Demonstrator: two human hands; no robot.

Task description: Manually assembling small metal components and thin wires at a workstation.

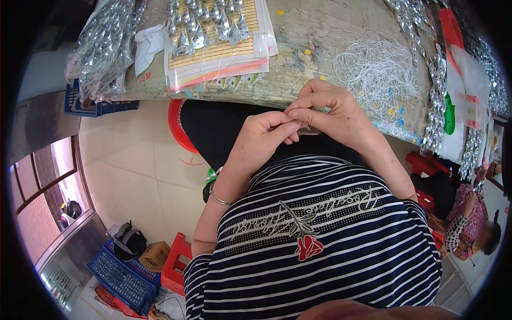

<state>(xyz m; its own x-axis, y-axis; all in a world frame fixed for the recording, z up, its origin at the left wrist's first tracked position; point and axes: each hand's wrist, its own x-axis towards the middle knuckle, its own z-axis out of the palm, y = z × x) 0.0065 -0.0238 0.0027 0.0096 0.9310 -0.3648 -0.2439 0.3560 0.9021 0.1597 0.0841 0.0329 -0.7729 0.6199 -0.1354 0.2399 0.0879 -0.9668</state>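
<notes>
My left hand (265,136) and my right hand (337,113) meet in front of my body, just off the table's near edge. Both are closed in a pinch, fingertips touching or almost touching. A short bit of thin whitish string (306,126) shows by the left thumb tip. The rest of it is hidden between the fingers. Beyond my right hand a loose, tangled heap of white string (380,72) lies on the table.
The worn table (304,32) spans the top. Silver teardrop pendants (205,21) lie on a woven mat at left, beside bagged silver strands (104,48). More silver strands (436,101) and a green tool (450,114) sit at right. A red stool (178,128) stands below; a person (469,218) sits far right.
</notes>
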